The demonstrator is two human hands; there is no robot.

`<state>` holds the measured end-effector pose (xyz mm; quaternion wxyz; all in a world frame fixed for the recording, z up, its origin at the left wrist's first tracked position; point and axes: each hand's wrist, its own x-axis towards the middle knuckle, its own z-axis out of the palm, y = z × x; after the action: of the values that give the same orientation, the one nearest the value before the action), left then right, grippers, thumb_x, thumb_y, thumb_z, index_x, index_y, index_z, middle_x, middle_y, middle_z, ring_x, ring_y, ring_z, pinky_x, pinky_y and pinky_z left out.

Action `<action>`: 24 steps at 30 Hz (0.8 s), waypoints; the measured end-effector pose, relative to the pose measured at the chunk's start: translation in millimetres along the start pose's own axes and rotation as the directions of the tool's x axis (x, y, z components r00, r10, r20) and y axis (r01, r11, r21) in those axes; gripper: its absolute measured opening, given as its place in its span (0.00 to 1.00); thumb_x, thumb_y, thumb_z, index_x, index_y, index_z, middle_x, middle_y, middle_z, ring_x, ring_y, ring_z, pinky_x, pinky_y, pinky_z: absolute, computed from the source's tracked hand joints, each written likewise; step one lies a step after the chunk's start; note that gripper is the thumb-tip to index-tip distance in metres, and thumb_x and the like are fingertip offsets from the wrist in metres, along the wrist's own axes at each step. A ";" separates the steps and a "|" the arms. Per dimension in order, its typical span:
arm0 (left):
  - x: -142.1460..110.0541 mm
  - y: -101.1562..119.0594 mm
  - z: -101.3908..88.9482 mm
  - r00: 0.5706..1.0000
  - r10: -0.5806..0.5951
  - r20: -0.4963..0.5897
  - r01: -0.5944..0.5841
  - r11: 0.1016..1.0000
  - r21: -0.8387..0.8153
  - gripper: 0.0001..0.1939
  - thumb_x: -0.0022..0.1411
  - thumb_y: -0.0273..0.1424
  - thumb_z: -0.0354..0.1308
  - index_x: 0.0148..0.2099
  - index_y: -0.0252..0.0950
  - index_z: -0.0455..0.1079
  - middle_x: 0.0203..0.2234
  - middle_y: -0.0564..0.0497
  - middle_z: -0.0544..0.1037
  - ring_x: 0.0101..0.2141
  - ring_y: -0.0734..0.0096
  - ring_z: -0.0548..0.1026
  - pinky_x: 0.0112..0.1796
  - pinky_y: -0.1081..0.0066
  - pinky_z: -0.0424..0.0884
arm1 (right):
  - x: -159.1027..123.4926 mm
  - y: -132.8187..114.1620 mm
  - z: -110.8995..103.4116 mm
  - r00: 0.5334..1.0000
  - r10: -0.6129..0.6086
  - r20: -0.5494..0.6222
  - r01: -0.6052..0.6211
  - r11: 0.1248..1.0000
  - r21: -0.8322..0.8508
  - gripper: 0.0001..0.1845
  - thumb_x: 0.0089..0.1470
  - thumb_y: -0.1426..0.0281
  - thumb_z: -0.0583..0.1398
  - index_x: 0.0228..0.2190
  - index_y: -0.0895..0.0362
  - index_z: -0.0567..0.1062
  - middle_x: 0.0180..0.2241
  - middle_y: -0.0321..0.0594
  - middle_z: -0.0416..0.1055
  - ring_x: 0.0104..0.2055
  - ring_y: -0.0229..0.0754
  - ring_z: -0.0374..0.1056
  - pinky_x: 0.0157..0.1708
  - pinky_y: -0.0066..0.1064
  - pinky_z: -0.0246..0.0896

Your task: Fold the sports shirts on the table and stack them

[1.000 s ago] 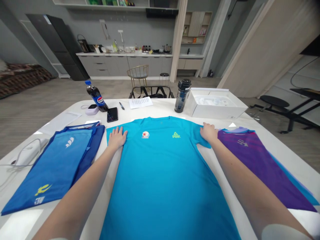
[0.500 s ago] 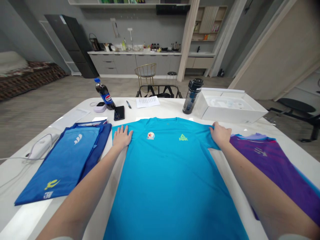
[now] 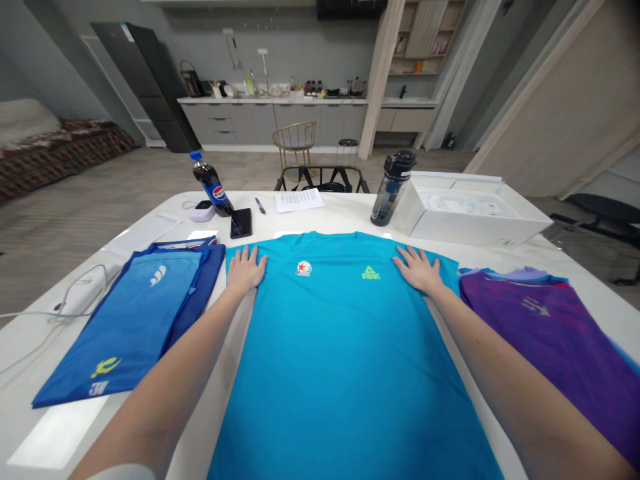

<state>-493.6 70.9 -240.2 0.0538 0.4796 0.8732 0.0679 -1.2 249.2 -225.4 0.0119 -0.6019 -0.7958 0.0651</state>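
while the bright blue shirt [image 3: 345, 347] lies spread on the desk [image 3: 345, 205], left hand [image 3: 247, 269] and right hand [image 3: 419, 270] rest flat on its sleeves [image 3: 447, 265], fingers apart. soda bottle [image 3: 216, 191] has dark drink [image 3: 205, 175] in it, open white box [image 3: 480, 228] holds whitish stuff [image 3: 460, 202], can't tell what's in the tumbler [image 3: 393, 190].

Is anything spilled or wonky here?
Nothing really stands out, and I see no spill. The shirt lies spread out under the left hand and right hand. The cola and flask look tilted, but the fridge does too, so probably it's just the camera.
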 end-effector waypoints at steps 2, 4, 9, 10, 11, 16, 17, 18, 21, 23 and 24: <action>3.2 0.3 -4.3 1.000 -0.002 -0.007 0.003 1.000 0.024 0.40 0.70 0.55 0.33 0.75 0.38 0.51 0.73 0.41 0.51 0.71 0.43 0.50 0.66 0.44 0.49 | 3.5 3.0 -2.3 1.000 -0.002 0.015 0.002 1.000 0.005 0.36 0.67 0.45 0.38 0.70 0.41 0.54 0.73 0.39 0.46 0.72 0.63 0.42 0.63 0.74 0.35; 6.5 4.1 -10.7 1.000 0.003 -0.027 -0.002 0.999 0.049 0.39 0.71 0.53 0.35 0.73 0.35 0.56 0.70 0.37 0.57 0.68 0.41 0.57 0.64 0.43 0.53 | 4.7 3.9 -6.1 1.000 -0.007 -0.019 0.007 1.000 0.004 0.34 0.68 0.47 0.38 0.68 0.42 0.58 0.73 0.39 0.49 0.72 0.62 0.45 0.63 0.71 0.40; 10.6 27.9 -18.6 0.963 0.254 -0.092 -0.249 0.967 0.062 0.33 0.74 0.45 0.39 0.72 0.32 0.56 0.69 0.37 0.59 0.68 0.50 0.58 0.65 0.54 0.55 | 2.0 2.1 -12.2 0.964 0.081 -0.252 -0.093 0.995 -0.034 0.30 0.69 0.58 0.44 0.64 0.57 0.66 0.65 0.55 0.61 0.64 0.58 0.56 0.59 0.54 0.55; 10.1 34.3 -17.3 0.949 0.304 -0.082 -0.301 0.952 0.052 0.32 0.74 0.45 0.40 0.72 0.33 0.56 0.70 0.38 0.59 0.68 0.51 0.58 0.66 0.55 0.55 | 2.1 3.6 -12.9 0.956 0.125 -0.264 -0.142 0.989 -0.045 0.29 0.68 0.60 0.44 0.63 0.58 0.66 0.64 0.57 0.62 0.62 0.59 0.58 0.57 0.53 0.56; 9.1 41.3 -15.4 0.938 0.340 -0.072 -0.338 0.940 0.039 0.31 0.74 0.45 0.41 0.71 0.34 0.57 0.70 0.39 0.59 0.68 0.52 0.58 0.66 0.55 0.55 | 2.9 6.1 -13.7 0.949 0.168 -0.266 -0.191 0.980 -0.060 0.28 0.68 0.63 0.45 0.62 0.60 0.67 0.62 0.59 0.63 0.61 0.60 0.59 0.55 0.54 0.57; 1.7 86.2 -6.5 0.860 0.496 -0.119 -0.501 0.865 -0.011 0.25 0.73 0.40 0.45 0.66 0.36 0.65 0.64 0.40 0.67 0.63 0.52 0.65 0.62 0.55 0.61 | 11.8 29.2 -22.8 0.947 0.229 -0.224 -0.278 0.935 -0.221 0.24 0.64 0.74 0.45 0.52 0.65 0.74 0.53 0.63 0.70 0.57 0.61 0.61 0.52 0.54 0.55; 0.1 98.9 -5.5 0.838 0.530 -0.127 -0.537 0.844 -0.016 0.23 0.73 0.38 0.46 0.64 0.37 0.67 0.62 0.41 0.69 0.60 0.53 0.67 0.60 0.55 0.63 | 13.6 34.2 -25.4 0.952 0.233 -0.200 -0.279 0.927 -0.250 0.23 0.64 0.74 0.46 0.51 0.65 0.75 0.53 0.63 0.70 0.56 0.61 0.61 0.52 0.54 0.54; -1.5 113.4 -4.5 0.818 0.561 -0.130 -0.568 0.823 -0.020 0.22 0.73 0.37 0.47 0.63 0.37 0.69 0.59 0.40 0.72 0.58 0.53 0.69 0.58 0.56 0.65 | 15.1 39.0 -28.0 0.954 0.240 -0.182 -0.283 0.919 -0.273 0.23 0.64 0.74 0.46 0.49 0.65 0.76 0.52 0.62 0.71 0.56 0.61 0.61 0.52 0.54 0.54; -4.9 168.2 -1.1 0.763 0.635 -0.123 -0.642 0.766 -0.032 0.19 0.73 0.35 0.48 0.59 0.37 0.71 0.52 0.41 0.76 0.53 0.53 0.72 0.53 0.57 0.68 | 16.4 51.2 -35.3 0.951 0.267 -0.154 -0.303 0.902 -0.309 0.23 0.65 0.72 0.46 0.49 0.65 0.78 0.52 0.62 0.70 0.55 0.61 0.62 0.50 0.54 0.55; -4.3 212.5 1.2 0.735 0.668 -0.117 -0.676 0.734 -0.061 0.17 0.73 0.34 0.49 0.58 0.36 0.72 0.51 0.41 0.77 0.52 0.54 0.73 0.52 0.58 0.68 | 14.7 58.2 -39.6 0.957 0.256 -0.137 -0.288 0.897 -0.335 0.24 0.64 0.73 0.46 0.49 0.65 0.78 0.52 0.62 0.71 0.54 0.61 0.63 0.49 0.53 0.57; -2.9 235.6 2.0 0.723 0.681 -0.115 -0.690 0.719 -0.082 0.17 0.73 0.33 0.49 0.58 0.36 0.72 0.51 0.40 0.77 0.52 0.54 0.73 0.52 0.59 0.68 | 13.1 61.6 -41.6 0.962 0.242 -0.124 -0.271 0.896 -0.352 0.24 0.63 0.75 0.46 0.49 0.65 0.78 0.52 0.62 0.71 0.54 0.60 0.63 0.49 0.52 0.57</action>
<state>-296.1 193.7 -202.0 0.0200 0.7617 0.6293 0.1530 58.2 281.9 -192.2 -0.0783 -0.6952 -0.7066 -0.1064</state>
